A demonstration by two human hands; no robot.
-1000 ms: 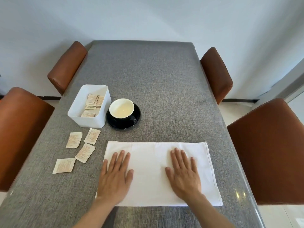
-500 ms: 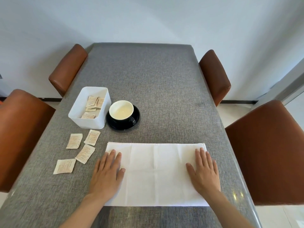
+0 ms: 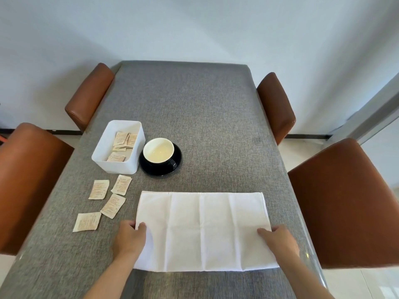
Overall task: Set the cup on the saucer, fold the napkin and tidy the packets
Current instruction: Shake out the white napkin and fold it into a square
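Napkin point(image 3: 203, 231) flat on table point(image 3: 194, 117), near edge. Left hand point(image 3: 129, 239) pinches its left edge, right hand point(image 3: 278, 239) its right edge. Cup point(image 3: 158, 153) on saucer point(image 3: 160, 159); 4 packets point(image 3: 113, 206) loose beside bin point(image 3: 117, 147).

Four brown chairs point(image 3: 343, 197) flank a grey table point(image 3: 194, 117).

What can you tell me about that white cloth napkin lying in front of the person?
The napkin is a white woven cloth rectangle, lying flat with its long side across the grey table, near the front edge. Faint upright creases and one crosswise crease mark old folds. The left hand grips its left edge and the right hand its right edge, fingers curled. No other object touches it.
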